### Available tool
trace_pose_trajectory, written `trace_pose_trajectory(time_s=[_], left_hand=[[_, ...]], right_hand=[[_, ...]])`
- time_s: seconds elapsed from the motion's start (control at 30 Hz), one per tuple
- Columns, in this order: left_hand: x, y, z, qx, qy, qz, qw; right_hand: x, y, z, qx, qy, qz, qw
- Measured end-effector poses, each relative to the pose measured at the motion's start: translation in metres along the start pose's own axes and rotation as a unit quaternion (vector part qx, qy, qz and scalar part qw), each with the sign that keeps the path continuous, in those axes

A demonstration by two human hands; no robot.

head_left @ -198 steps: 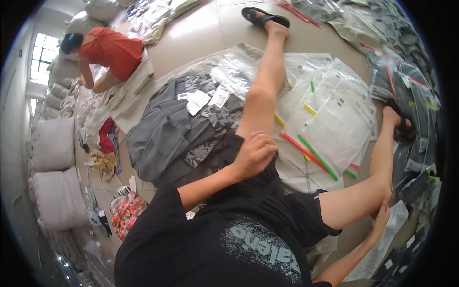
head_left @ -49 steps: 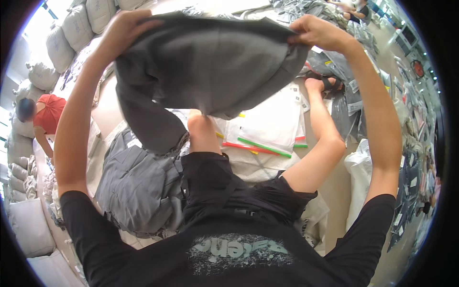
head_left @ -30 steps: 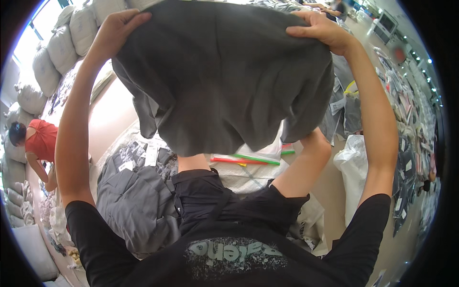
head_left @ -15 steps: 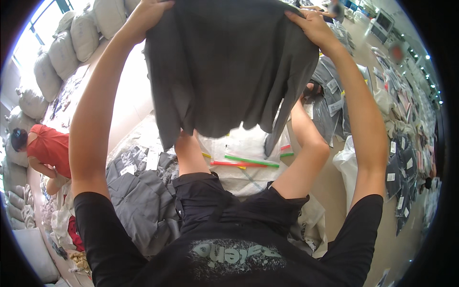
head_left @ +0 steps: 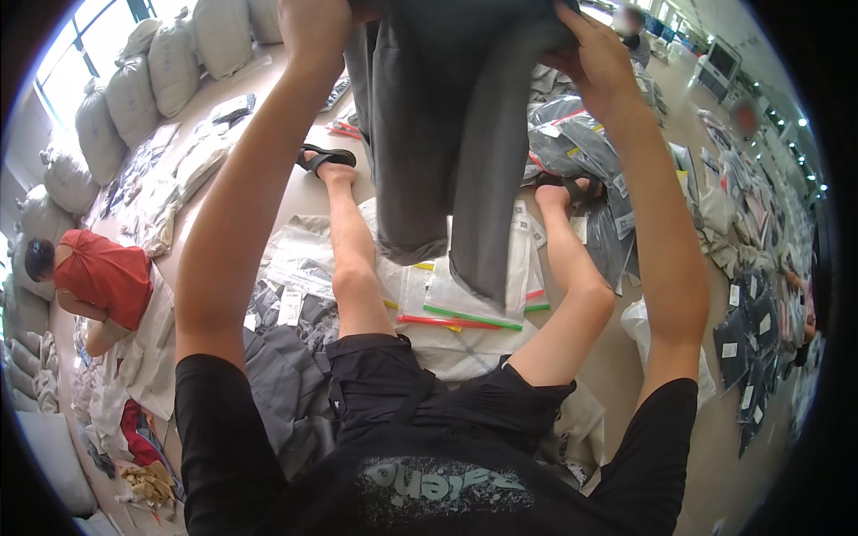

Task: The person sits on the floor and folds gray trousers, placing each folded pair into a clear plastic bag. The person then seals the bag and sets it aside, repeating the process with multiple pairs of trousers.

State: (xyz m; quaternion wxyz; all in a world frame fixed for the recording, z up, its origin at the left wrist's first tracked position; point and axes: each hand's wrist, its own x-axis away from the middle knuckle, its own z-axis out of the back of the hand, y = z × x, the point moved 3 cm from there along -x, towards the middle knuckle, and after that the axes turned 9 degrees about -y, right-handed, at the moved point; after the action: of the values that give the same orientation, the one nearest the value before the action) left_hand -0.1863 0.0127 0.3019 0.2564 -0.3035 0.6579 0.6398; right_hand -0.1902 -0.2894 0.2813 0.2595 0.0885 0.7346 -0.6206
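A dark grey long-sleeved top [head_left: 416,134] hangs in the air before me, gathered into a narrow shape with its lower end dangling. My left hand [head_left: 315,36] is closed on its upper left part; those fingers are mostly hidden at the top edge. At the upper right, my right hand [head_left: 601,67] grips the other side of the cloth. Below the hanging cloth, clear zip bags [head_left: 483,299] with red and green strips lie between my legs. A heap of grey clothes [head_left: 281,366] with white tags rests beside my left leg.
Bagged grey garments [head_left: 576,134] lie beyond my right foot, and more packed clothes [head_left: 755,330] spread along the right. A person in a red top [head_left: 107,272] bends over at the left. Stuffed white sacks [head_left: 174,67] line the far left wall. A white plastic bag [head_left: 639,326] sits by my right knee.
The top was spread wide between my hands; now it is gathered narrower. My left hand has moved right, bringing the hands closer together, and the floor at the left shows more.
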Motion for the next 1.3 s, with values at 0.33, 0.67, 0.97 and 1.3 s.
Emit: trace_pose_trajectory(time_s=[0.33,0.67,0.97,1.3], left_hand=[[0.098,0.046,-0.065,0.075,-0.056,-0.081,0.992],[0.141,0.007,-0.113,0.011,0.065,-0.180,0.982],[0.101,-0.092,-0.149,0.015,0.121,-0.002,0.992],[0.428,-0.425,-0.011,-0.339,-0.215,0.437,0.805]], right_hand=[[0.065,0.003,-0.078,-0.142,-0.182,0.125,0.965],[0.135,0.076,0.010,-0.134,-0.014,0.290,0.948],[0.265,0.259,0.010,-0.052,-0.025,-0.188,0.980],[0.329,0.498,0.070,0.252,-0.003,-0.397,0.883]])
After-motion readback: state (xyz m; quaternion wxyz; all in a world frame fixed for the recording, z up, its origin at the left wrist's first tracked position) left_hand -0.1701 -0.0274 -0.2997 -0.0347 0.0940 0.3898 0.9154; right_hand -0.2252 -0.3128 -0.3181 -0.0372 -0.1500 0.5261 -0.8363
